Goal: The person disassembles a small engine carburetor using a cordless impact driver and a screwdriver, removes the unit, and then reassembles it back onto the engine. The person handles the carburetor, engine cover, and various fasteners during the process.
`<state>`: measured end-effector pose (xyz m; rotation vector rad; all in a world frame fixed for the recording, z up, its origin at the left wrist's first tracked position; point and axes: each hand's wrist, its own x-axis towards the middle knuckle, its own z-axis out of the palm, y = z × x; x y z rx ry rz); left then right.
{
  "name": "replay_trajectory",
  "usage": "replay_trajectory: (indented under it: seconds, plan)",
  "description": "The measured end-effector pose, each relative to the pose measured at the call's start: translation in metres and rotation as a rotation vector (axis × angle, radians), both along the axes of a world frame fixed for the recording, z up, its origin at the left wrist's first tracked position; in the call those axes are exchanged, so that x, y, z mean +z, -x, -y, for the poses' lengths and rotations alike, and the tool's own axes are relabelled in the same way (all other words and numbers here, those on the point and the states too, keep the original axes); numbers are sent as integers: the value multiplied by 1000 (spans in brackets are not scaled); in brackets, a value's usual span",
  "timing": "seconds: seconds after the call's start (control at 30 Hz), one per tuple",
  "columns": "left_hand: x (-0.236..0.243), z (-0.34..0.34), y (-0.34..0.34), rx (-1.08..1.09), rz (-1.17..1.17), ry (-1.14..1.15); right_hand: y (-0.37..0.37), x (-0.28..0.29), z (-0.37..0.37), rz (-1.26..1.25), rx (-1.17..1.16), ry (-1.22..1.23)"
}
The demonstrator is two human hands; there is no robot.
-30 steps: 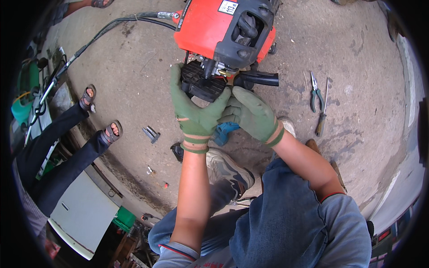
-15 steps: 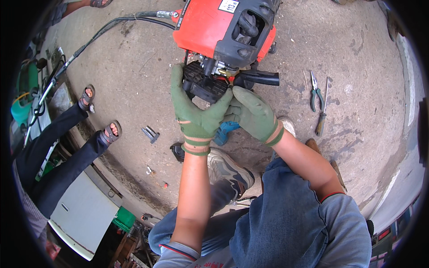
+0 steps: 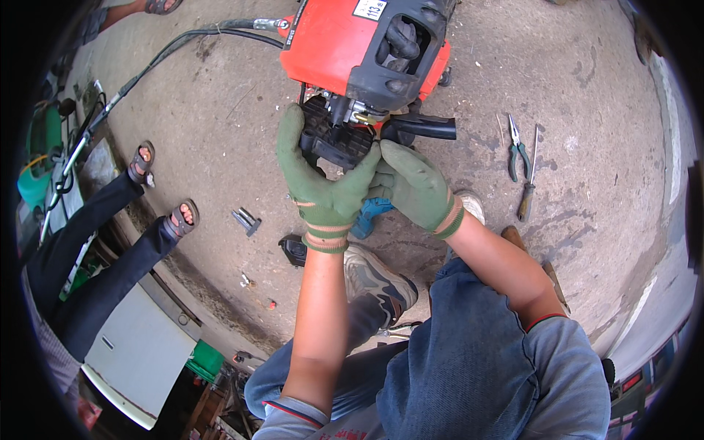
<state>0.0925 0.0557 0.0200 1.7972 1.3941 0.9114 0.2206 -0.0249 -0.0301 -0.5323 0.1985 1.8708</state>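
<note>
The red and black small engine (image 3: pixel 330 44) lies at the top of the view, with its carburetor (image 3: pixel 359 114) exposed. Below the carburetor is a black ribbed plastic air filter housing (image 3: pixel 334 143). My left hand (image 3: pixel 326 187), in a green work glove, spans this housing, fingers along its left side and thumb at its lower right. Close against that thumb is my right hand (image 3: pixel 418 183), also gloved, its fingers curled together under the housing's right edge. Whatever those fingers hold is hidden. A black tube (image 3: pixel 422 127) sticks out to the right above my right hand.
Needle-nose pliers (image 3: pixel 518 150) and a screwdriver (image 3: pixel 526 194) lie on the concrete at right. A blue cloth-like item (image 3: pixel 370 216) and a black plastic part (image 3: pixel 293 250) lie below my hands. Small metal parts (image 3: pixel 246 221) are at left, near another person's sandalled foot (image 3: pixel 183 218).
The engine appears very slightly further left and up in the view. My left hand has shifted a little at the housing; both hands keep nearly the same grip.
</note>
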Motion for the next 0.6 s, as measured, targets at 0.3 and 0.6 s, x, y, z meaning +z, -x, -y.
replay_trajectory:
  seconds: [0.3,0.6]
  plan:
    - [2,-1,-3,8,37,29,1,6,-4,-13,-41,76]
    - [4,-1,-3,-43,-6,-21,-21,31,-7,414,186,104]
